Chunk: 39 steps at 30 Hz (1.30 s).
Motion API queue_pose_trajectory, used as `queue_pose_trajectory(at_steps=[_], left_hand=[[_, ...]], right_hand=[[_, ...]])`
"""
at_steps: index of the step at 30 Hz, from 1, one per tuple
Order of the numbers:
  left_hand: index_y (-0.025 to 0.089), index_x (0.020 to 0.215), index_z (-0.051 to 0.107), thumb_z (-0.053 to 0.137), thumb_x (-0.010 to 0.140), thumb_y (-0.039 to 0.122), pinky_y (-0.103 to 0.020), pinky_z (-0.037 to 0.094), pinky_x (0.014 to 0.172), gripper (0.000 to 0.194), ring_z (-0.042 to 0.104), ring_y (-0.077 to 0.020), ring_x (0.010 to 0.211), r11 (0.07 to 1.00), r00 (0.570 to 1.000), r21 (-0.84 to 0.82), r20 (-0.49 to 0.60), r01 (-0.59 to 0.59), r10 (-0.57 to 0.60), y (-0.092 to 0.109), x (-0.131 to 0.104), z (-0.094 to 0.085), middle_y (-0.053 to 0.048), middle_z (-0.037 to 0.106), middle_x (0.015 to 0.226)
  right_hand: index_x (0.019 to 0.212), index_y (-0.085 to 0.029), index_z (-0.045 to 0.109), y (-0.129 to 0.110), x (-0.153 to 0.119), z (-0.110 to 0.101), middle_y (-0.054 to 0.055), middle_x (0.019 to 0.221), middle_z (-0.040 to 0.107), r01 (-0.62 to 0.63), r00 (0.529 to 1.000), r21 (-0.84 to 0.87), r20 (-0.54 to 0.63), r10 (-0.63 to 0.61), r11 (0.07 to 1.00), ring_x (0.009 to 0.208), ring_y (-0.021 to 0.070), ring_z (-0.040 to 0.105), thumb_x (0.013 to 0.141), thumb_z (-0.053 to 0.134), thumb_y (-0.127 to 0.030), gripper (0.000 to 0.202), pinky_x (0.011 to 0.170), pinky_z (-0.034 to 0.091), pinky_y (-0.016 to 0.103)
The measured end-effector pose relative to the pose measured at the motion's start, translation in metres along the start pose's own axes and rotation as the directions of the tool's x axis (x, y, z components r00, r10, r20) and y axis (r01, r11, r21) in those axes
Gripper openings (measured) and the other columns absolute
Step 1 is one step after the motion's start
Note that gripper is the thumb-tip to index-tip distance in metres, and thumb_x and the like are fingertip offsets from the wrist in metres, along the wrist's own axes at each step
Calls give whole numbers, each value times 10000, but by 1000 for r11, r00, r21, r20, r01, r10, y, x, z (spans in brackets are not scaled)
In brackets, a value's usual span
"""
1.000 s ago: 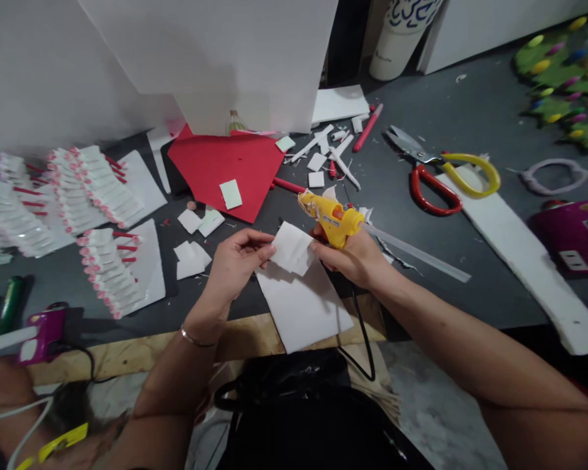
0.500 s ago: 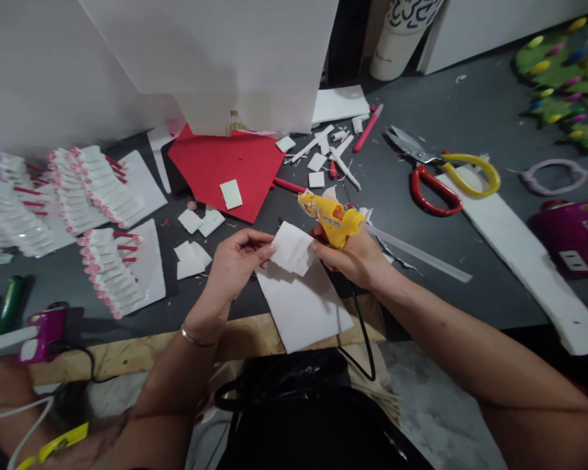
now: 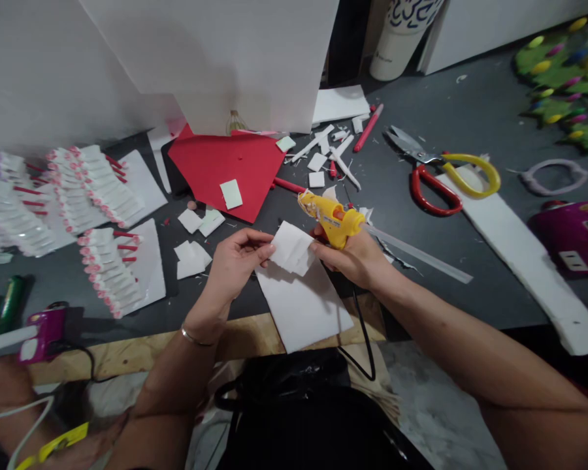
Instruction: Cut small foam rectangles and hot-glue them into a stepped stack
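Observation:
Pinched between my two hands is a small white paper piece (image 3: 293, 248), slightly creased. Its left edge is in the closed fingers of my left hand (image 3: 242, 258), which wears a silver bracelet. At its right edge are the thumb and fingertips of my right hand (image 3: 355, 254), whose palm is wrapped round a yellow glue gun (image 3: 340, 222). The gun's nozzle points up and left, and a clear glue stick (image 3: 421, 254) sticks out of its back. Beneath the piece, a larger white sheet (image 3: 306, 320) lies over the table's front edge.
A red sheet (image 3: 210, 163) and white scraps (image 3: 316, 161) lie ahead. Scissors (image 3: 421, 156) rest to the right, partly on a long white strip (image 3: 524, 254). Rows of small white-and-pink pieces (image 3: 110, 271) stand left. Another person's arm (image 3: 4, 391) shows at lower left.

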<state>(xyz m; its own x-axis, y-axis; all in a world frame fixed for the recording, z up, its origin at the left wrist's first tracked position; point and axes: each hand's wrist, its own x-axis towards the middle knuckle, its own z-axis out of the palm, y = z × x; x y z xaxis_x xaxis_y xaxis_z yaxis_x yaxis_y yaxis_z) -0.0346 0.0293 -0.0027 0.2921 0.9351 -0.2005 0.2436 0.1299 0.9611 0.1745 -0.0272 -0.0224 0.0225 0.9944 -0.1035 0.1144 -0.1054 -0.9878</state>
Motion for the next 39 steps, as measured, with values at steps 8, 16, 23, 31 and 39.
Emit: queue_pose_trajectory(at_steps=[8,16,23,31,39], left_hand=[[183,816,726,788,681,247,-227,503,518,161,568,-88,512,1000,1000,-16,-4,9,-10,1,0,0,4,671,662],[183,821,728,785,684,241,-225,499,516,159,569,-87,513,1000,1000,-17,-1,10,-10,-1,0,-1,5,673,661],[179,799,723,785,666,222,-208,484,511,153,559,-76,499,998,1000,-55,-1,13,-13,0,1,0,18,667,641],[174,844,723,780,680,244,-216,471,516,187,551,-85,524,999,999,-38,31,12,-11,-3,2,-1,11,655,661],[163,1028,698,734,755,437,-259,500,700,388,633,-167,833,998,997,-50,77,28,-24,-3,1,-1,-77,714,975]], right_hand=[[865,-201,568,0,-1,-1,0,708,559,1,1000,4,-6,-1,1000,720,178,573,790,665,-356,198,562,420,293],[863,-202,564,1,1,0,-9,690,537,-3,1000,15,5,3,1000,696,174,561,793,662,-369,207,555,407,291],[866,-203,559,3,-1,0,-15,686,535,2,1000,11,1,-2,1000,675,159,539,808,663,-351,190,545,384,279],[857,-213,564,7,0,0,-13,688,531,-13,1000,44,-2,13,999,694,164,536,797,684,-342,186,546,396,278],[852,-221,567,7,-1,0,-25,660,534,18,1000,41,8,-18,999,627,155,528,804,684,-358,187,534,402,285]])
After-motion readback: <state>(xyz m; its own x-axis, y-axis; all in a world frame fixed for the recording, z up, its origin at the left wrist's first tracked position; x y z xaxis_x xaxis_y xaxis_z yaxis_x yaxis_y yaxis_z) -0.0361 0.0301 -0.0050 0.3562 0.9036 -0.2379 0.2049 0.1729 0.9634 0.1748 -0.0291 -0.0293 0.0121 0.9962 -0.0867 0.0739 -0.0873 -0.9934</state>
